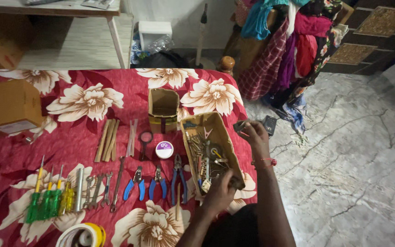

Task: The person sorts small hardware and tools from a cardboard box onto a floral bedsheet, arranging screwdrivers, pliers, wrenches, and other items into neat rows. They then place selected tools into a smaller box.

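A long open cardboard box (219,129) full of keys and small metal parts lies on a red flowered cloth (69,137). My left hand (219,191) reaches into the box's near end, fingers closed among the metal pieces. Beyond the box's right edge, my right hand (253,134) pinches a small dark object, with a red thread around the wrist. A row of tools lies to the left: blue-handled pliers (157,182), several spanners (100,188) and green and yellow screwdrivers (47,197).
A small upright open carton (163,109), wooden sticks (107,139), a round tin (164,149) and a black loop tool (145,142) lie behind the tools. A brown box (6,106) sits far left, a tape roll (84,234) at the near edge. Hanging clothes (289,50) and marble floor (353,160) are to the right.
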